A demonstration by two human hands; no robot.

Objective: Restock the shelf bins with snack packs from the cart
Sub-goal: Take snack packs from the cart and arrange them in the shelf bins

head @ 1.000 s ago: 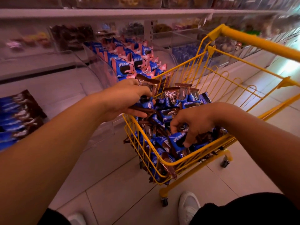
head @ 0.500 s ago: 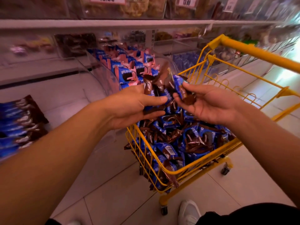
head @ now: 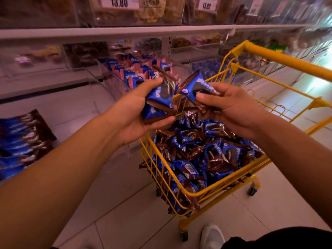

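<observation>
A person stands over a small yellow wire cart (head: 233, 180) on a pale tiled floor (head: 125, 212), both bare forearms reaching out above it. The left hand (head: 136, 112) grips a stack of blue-and-brown snack packs (head: 159, 97), thumb on top and fingers curled underneath. The right hand (head: 231, 106) pinches another blue pack (head: 194, 85) between thumb and fingers, with what looks like more wrappers bunched in the palm below it. The two handfuls are just beside each other, raised above the cart's far left corner.

The cart basket is heaped with the same packs (head: 206, 150), piled up to the near rim and pressing against the wire at the near left corner. Its yellow handle bar (head: 287, 60) runs off to the right.

Just beyond the hands, a clear shelf bin (head: 111, 78) holds upright rows of blue and pink packs (head: 136, 72). At the left edge of the lower shelf lies another row of blue-and-brown packs (head: 23, 139). Price labels reading 13.80 (head: 119, 2) hang on the upper shelf. A white shoe (head: 212, 236) shows by the cart's near wheel.
</observation>
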